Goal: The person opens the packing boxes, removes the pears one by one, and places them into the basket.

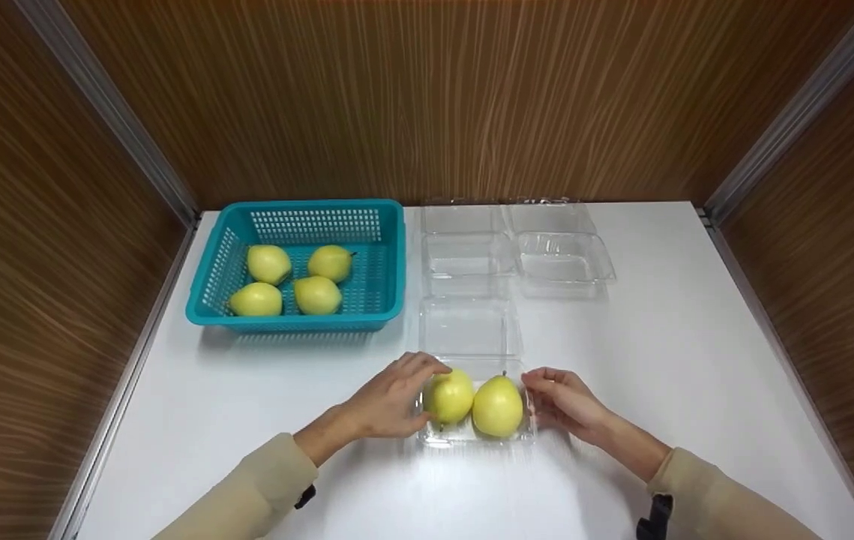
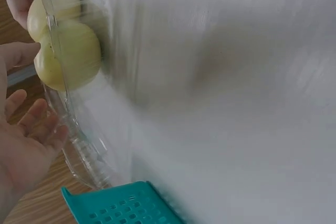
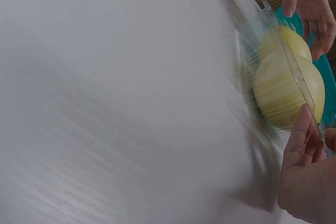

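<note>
Two yellow pears, a left pear [image 1: 450, 396] and a right pear [image 1: 498, 406], lie side by side in a clear plastic clamshell container [image 1: 441, 442] near the front of the table. My left hand [image 1: 400, 397] is at the container's left side, thumb and fingers spread around the left pear. In the left wrist view its thumb [image 2: 23, 53] comes right up to that pear, while the other fingers stand apart from it. On the right side, my right hand [image 3: 307, 166] pinches the container's rim between thumb and fingers. The container's raised lid [image 1: 468, 326] extends behind the pears.
A teal basket [image 1: 397, 300] with several pears [image 1: 269, 264] stands at the back left. Two more clear containers, a left one [image 1: 464, 255] and a right one [image 1: 561, 256], sit open along the back wall [image 1: 471, 97]. Wood-grain panels enclose the white table [image 1: 666, 337].
</note>
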Available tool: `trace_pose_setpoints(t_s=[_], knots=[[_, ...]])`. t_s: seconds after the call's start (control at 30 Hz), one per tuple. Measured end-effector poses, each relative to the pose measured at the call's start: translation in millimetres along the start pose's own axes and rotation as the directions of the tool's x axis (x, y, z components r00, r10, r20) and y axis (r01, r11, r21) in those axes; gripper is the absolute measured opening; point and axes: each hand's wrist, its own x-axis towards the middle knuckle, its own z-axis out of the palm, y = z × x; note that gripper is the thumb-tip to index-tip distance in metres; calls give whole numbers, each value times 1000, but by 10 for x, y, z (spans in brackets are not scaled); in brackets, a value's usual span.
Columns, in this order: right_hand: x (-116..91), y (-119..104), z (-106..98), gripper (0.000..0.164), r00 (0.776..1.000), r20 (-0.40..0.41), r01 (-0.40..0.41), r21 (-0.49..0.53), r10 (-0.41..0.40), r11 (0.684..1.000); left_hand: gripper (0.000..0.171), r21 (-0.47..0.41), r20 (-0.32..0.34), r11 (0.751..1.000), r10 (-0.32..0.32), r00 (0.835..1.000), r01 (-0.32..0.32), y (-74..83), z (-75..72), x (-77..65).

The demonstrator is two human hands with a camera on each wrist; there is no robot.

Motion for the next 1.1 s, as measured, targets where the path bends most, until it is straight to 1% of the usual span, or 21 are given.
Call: trace_pose_setpoints(t_s=[0.07,0.23,0.43,0.7,0.87,0.93,1.1], knots=[[3,1,2,14,1000,6,0,5,0,1000,63,45,23,999,25,999,-26,12,8,18],[11,3,11,14,1000,0,-2,9,2,1000,59,121,78,991,40,996,-49,31,31,55],[12,8,16,12,1000,-16,-4,2,4,1000,55,170,109,983,51,993,-69,44,79,100],[-1,4,7,16,1000,-16,-4,-31,3,999,56,178,129,979,81,988,-103,65,119,187],[2,11,6,17,1000,-13,0,-22,0,1000,53,191,131,974,95,987,-120,74,155,250],[1,11,7,17,1000,-12,-1,-20,1,1000,53,194,138,974,92,986,-119,80,169,265],[1,11,11,15,1000,-17,1,-14,-1,1000,54,185,176,979,56,983,-89,99,193,295]])
